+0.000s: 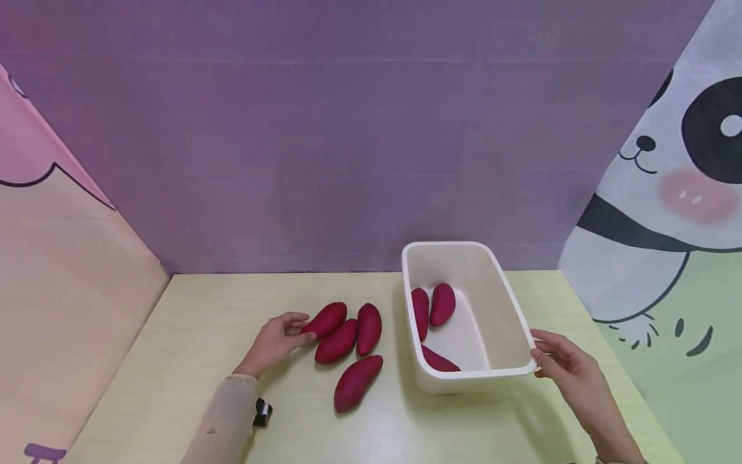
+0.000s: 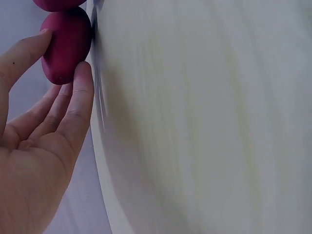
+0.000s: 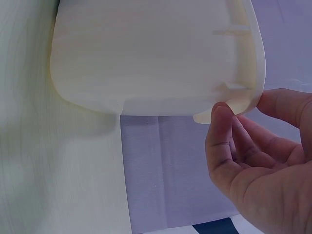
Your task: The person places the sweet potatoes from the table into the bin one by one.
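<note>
My left hand (image 1: 275,343) has its thumb and fingers on either side of one end of a dark red sweet potato (image 1: 327,319), pinching it at the table; the left wrist view shows this sweet potato (image 2: 67,46) up close. Against it lies another sweet potato (image 1: 337,342), with a third (image 1: 369,329) just to the right. A further sweet potato (image 1: 358,385) rests nearer the front. With thumb and fingers, my right hand (image 1: 570,374) grips the right front rim corner of a white plastic bin (image 1: 510,309). Three sweet potatoes (image 1: 443,305) lie inside along its left side.
The pale wood-grain table (image 1: 220,309) ends at a purple cloth backdrop (image 1: 324,161). A panda-printed panel (image 1: 632,258) stands on the right, a pink and beige one (image 1: 64,290) on the left. A small black clip-like object (image 1: 263,412) shows beside the left sleeve.
</note>
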Motion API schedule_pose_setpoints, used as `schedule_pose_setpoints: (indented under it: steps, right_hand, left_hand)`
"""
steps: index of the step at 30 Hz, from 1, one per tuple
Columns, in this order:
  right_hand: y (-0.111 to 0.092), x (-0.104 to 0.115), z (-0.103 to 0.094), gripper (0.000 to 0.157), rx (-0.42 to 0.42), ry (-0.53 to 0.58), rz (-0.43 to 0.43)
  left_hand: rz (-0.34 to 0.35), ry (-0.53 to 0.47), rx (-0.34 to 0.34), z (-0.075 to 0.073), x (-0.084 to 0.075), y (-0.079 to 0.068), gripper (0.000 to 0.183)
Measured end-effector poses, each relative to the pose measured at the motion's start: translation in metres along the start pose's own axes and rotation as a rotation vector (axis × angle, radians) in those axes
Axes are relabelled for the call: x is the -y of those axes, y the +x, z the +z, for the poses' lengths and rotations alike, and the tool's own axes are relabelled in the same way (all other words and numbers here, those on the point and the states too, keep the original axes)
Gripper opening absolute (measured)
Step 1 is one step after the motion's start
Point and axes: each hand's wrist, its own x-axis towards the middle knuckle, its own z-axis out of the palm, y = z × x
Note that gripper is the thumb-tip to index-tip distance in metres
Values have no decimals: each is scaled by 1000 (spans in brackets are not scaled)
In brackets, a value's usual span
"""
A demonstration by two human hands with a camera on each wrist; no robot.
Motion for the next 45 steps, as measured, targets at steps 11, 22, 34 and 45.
schedule_pose_setpoints:
  steps: [11,22,34,45]
  right_hand:
    - [0,-2,-1,35,1,-2,11]
    - [0,-4,0,35,-2,-7,7]
    - [0,-5,0,36,14,15,-13]
    - [0,-5,0,35,11,25,-13]
  left_hand:
    - [22,-19,-41,-6,-4,-1,62]
    - [28,-31,-58,-8,-30,-4,62]
    - [121,-34,-67,-13,-69,-3,57]
    - [146,-43,-60,-12,-103,-2,57]
